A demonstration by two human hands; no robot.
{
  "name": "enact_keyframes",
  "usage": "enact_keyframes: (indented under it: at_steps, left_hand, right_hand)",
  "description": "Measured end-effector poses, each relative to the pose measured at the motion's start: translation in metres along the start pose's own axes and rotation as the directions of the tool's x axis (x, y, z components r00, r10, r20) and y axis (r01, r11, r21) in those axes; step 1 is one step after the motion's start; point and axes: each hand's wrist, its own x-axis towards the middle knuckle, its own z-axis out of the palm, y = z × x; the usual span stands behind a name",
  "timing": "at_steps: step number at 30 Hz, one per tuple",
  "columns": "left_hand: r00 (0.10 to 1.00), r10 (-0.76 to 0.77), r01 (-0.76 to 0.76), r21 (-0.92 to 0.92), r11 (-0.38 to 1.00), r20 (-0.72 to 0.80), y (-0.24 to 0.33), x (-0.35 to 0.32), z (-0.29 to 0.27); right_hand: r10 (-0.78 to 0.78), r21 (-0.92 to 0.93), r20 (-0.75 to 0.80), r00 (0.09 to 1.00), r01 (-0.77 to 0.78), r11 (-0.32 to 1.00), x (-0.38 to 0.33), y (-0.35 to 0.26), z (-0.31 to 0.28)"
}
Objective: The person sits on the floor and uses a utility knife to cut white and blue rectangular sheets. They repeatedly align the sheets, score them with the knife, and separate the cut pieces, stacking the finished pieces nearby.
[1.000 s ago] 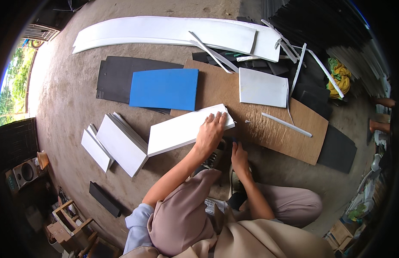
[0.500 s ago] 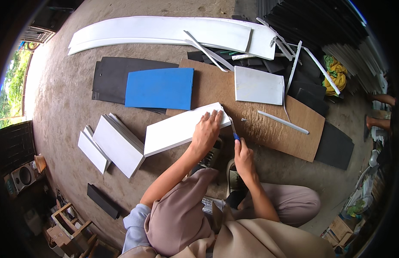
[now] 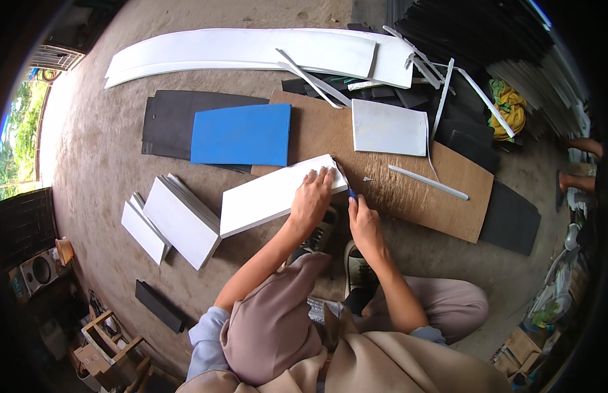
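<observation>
A thick white foam-like board lies slanted in front of me, its right end over the edge of a brown wooden board. My left hand rests on top of that end, fingers stretched out and pressing down. My right hand is closed around the blue handle of a knife, held against the board's right end. Most of the blade is hard to make out there. A small white scrap and a narrow white strip lie to the right on the wood.
A blue sheet and a white panel lie beyond my hands. Stacked white boards stand at left, near a black block. Long white sheets stretch across the back. Another person's feet show at far right.
My right hand and the knife have moved forward and slightly left, closer along the board's end. My left hand stays on the board. The whole view has shifted a little.
</observation>
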Motion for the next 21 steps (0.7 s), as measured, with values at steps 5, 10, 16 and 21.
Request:
enact_keyframes:
  at_steps: [5, 10, 16, 21]
  left_hand:
    - [0.997, 0.027, -0.025, 0.029, 0.999, -0.079, 0.0, -0.001, 0.006]
    - [0.998, 0.048, -0.042, 0.15, 0.988, -0.037, 0.001, 0.001, 0.015]
    - [0.994, 0.058, -0.048, 0.107, 0.993, -0.09, -0.007, -0.002, 0.019]
    - [0.999, 0.03, -0.025, 0.172, 0.985, -0.031, -0.019, 0.01, 0.027]
  right_hand:
    - [0.038, -0.052, -0.025, 0.999, -0.039, 0.998, -0.016, 0.003, 0.0]
    - [0.01, -0.074, -0.019, 1.0, -0.012, 0.997, 0.007, 0.015, 0.012]
    - [0.015, -0.109, 0.026, 1.0, -0.013, 0.994, 0.011, 0.014, 0.018]
    - [0.035, -0.162, 0.027, 0.999, -0.03, 0.986, 0.027, 0.017, 0.027]
